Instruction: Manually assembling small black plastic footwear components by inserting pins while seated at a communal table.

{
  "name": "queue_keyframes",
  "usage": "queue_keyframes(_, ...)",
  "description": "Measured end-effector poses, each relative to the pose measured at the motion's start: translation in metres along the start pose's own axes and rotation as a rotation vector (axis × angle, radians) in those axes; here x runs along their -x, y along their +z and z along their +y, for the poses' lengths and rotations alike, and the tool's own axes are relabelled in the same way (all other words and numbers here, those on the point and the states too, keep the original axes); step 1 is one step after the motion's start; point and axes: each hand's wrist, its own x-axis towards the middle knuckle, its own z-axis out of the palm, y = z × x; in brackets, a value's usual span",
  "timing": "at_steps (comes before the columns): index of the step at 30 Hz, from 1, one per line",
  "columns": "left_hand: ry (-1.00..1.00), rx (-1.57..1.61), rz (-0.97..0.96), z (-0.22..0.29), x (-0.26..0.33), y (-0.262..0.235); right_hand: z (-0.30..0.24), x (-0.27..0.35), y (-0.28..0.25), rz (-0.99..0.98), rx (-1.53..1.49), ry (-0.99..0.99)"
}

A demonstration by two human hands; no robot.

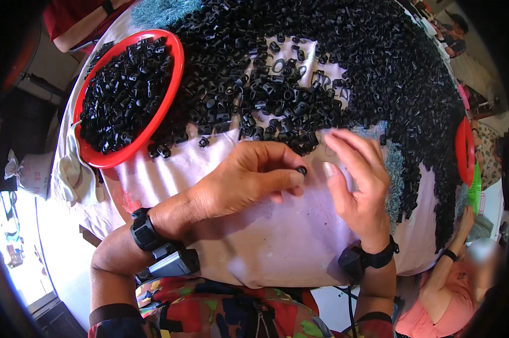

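Between the thumb and fingers of my left hand [251,172] is a small black plastic part [302,169], mostly hidden by the fingertips. To its right, my right hand [359,183] is held with thumb and fingers apart and nothing between them. Both hands are above the pale cloth [249,248] on the table. Just beyond the fingers lies a loose heap of similar black plastic parts [288,107], some ring-shaped and some like short tubes. A red basin [178,73] full of such parts stands tilted at the left.
A dense pile of black parts [412,96] spreads over the far and right side. Bluish-green wiry material lies at the back [164,11] and beside my right hand. White gloves [74,174] hang at the left edge. At right, a person in pink [446,298] sits near a red basin [463,151].
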Motion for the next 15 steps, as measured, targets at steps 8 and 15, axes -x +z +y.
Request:
queue_keyframes(8,0.086,0.065,0.312,0.017,0.006,-0.002,0.01,-0.001,0.003,-0.105,0.144,-0.03)
queue_keyframes(15,0.069,-0.042,0.145,0.014,0.004,-0.011,0.009,-0.001,0.014,-0.128,0.196,-0.029)
